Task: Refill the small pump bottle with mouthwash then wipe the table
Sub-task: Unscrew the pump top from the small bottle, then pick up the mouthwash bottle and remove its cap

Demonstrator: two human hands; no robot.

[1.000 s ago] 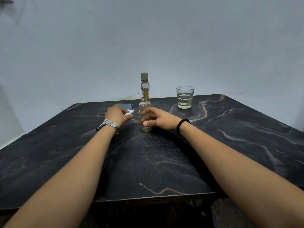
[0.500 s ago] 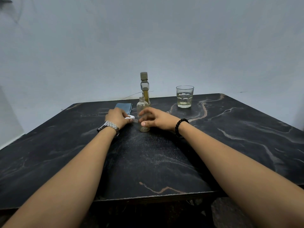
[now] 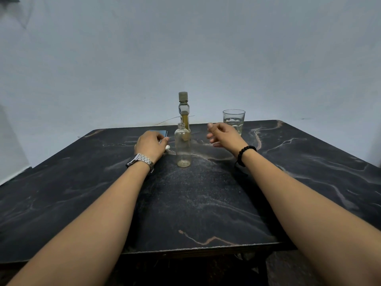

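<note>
A small clear bottle (image 3: 182, 145) stands upright and uncapped in the middle of the dark marble table (image 3: 206, 203). Behind it is a taller mouthwash bottle (image 3: 183, 109) with a grey cap and yellowish liquid. My left hand (image 3: 150, 144) rests on the table just left of the small bottle, fingers curled over the white pump head (image 3: 167, 147), of which only a bit shows. My right hand (image 3: 223, 134) hovers to the right of the small bottle, fingers loosely spread, holding nothing.
A glass (image 3: 233, 120) partly filled with clear liquid stands at the back right, just behind my right hand. A blue flat object (image 3: 162, 132) lies behind my left hand. A thin wire (image 3: 169, 119) runs along the table's far edge by the wall.
My right hand let go of the small bottle and moved right and up toward the glass. My left hand stayed beside the bottle with the pump head.
</note>
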